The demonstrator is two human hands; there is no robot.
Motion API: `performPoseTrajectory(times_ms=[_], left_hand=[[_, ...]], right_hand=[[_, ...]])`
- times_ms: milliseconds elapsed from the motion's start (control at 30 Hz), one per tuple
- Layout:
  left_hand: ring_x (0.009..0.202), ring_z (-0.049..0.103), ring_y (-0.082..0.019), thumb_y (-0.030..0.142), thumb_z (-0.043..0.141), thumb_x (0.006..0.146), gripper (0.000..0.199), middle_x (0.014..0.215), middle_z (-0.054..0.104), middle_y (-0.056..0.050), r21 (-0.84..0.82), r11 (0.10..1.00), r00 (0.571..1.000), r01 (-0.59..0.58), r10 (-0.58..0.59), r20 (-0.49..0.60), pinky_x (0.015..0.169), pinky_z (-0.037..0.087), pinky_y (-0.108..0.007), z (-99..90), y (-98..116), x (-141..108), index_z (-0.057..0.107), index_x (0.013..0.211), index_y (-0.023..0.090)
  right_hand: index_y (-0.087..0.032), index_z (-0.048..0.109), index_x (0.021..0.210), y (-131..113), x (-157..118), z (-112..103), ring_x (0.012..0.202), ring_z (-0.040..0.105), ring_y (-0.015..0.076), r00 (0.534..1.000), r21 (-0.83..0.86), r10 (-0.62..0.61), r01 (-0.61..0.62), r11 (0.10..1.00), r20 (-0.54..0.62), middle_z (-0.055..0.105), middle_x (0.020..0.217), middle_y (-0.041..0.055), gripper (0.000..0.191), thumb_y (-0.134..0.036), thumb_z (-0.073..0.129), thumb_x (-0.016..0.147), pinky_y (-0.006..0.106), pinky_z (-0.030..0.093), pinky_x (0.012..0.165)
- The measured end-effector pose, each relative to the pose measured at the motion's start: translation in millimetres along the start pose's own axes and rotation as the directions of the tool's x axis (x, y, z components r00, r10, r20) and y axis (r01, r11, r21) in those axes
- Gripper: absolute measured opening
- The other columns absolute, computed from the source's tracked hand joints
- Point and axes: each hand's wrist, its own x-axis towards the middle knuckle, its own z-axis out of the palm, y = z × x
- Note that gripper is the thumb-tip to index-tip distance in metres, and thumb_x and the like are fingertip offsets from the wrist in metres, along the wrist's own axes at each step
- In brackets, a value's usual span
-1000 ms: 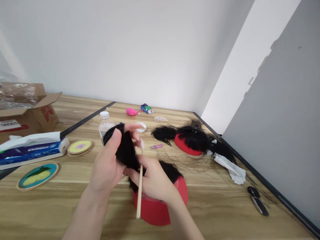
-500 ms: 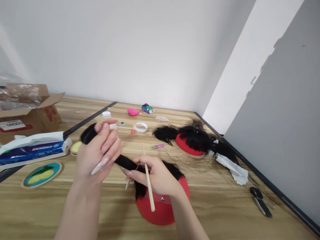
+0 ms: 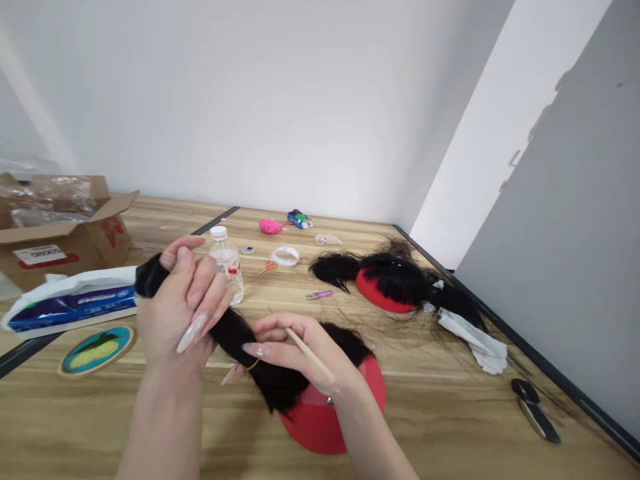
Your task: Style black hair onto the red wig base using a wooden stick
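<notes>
My left hand (image 3: 187, 300) is closed around a thick lock of black hair (image 3: 233, 333), whose end shows above the thumb. The lock runs down to a red rounded base (image 3: 320, 427), with black hair over its upper part. My right hand (image 3: 300, 347) pinches the lock near a thin yellow band (image 3: 253, 365) around it. A pale wooden stick (image 3: 310, 355) lies across the same hand, partly hidden by the fingers.
Behind my left hand stands a water bottle (image 3: 227, 263). Tissues (image 3: 75, 303), a cardboard box (image 3: 65, 240) and a lemon hoop (image 3: 97, 350) lie left. Orange scissors (image 3: 269, 267), purple snips (image 3: 320, 295), a second red base with hair (image 3: 380, 293) and a black tool (image 3: 535, 408) lie beyond and right.
My left hand has moved left with the hair, uncovering the bottle. The stick in my right hand has shifted and tilted, and the yellow band on the lock now shows clearly.
</notes>
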Motion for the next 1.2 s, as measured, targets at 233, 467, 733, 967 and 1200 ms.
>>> performPoseTrajectory(times_ms=[233, 467, 733, 967, 1200], left_hand=[[0.025, 0.02, -0.005, 0.011, 0.024, 0.1, 0.038, 0.04, 0.032, 0.008, -0.002, 1.0, 0.999, -0.017, 0.017, 0.03, 0.026, 0.011, -0.018, -10.8, 4.1, 4.8, 0.059, 0.085, 0.018], [0.026, 0.019, -0.005, 0.01, 0.021, 0.1, 0.041, 0.039, 0.033, 0.007, -0.015, 0.998, 0.998, -0.064, 0.064, 0.019, 0.026, 0.013, -0.016, -18.4, 12.3, 6.0, 0.058, 0.084, 0.018], [0.027, 0.023, -0.005, 0.013, 0.019, 0.101, 0.043, 0.04, 0.034, 0.007, -0.029, 0.996, 0.997, -0.08, 0.08, 0.002, 0.028, 0.02, -0.014, -27.6, 22.4, 5.9, 0.057, 0.081, 0.019], [0.027, 0.017, -0.005, 0.013, 0.019, 0.101, 0.044, 0.039, 0.031, 0.007, -0.022, 0.997, 0.996, -0.068, 0.067, -0.054, 0.026, 0.016, -0.013, -11.0, 15.9, 1.3, 0.056, 0.077, 0.018], [0.028, 0.017, -0.006, 0.013, 0.021, 0.101, 0.041, 0.04, 0.032, 0.007, -0.004, 0.997, 0.996, -0.081, 0.081, -0.03, 0.027, 0.014, -0.015, -13.7, 16.3, 2.3, 0.056, 0.081, 0.019]], right_hand=[[-0.019, 0.069, 0.098, -3.6, -2.0, -8.9, 0.09, 0.068, 0.0218, 0.998, 0.065, 0.055, -0.057, 0.996, 0.031, 0.071, 0.089, 0.0036, 0.038, -0.033, 0.082, 0.065, 0.034, 0.05, 0.084], [-0.019, 0.07, 0.093, -6.3, -0.7, -11.9, 0.079, 0.066, 0.0145, 0.996, 0.075, 0.074, -0.077, 0.994, 0.039, 0.069, 0.083, 0.0004, 0.03, -0.025, 0.081, 0.066, 0.024, 0.048, 0.073], [-0.021, 0.07, 0.097, -10.6, -4.8, -20.0, 0.094, 0.067, 0.0182, 0.995, 0.041, 0.081, -0.083, 0.996, 0.057, 0.072, 0.101, 0.0036, 0.03, -0.022, 0.076, 0.067, 0.026, 0.05, 0.078], [-0.016, 0.071, 0.096, 3.4, 2.7, 1.8, 0.079, 0.068, 0.0155, 0.983, 0.196, 0.13, -0.155, 0.968, 0.132, 0.074, 0.092, 0.0063, 0.033, -0.024, 0.08, 0.066, 0.03, 0.049, 0.086], [-0.015, 0.068, 0.092, 7.6, 7.0, -4.2, 0.066, 0.067, 0.0149, 0.988, 0.268, 0.122, -0.144, 0.953, 0.097, 0.073, 0.079, 0.0044, 0.035, -0.022, 0.08, 0.061, 0.026, 0.05, 0.067]])
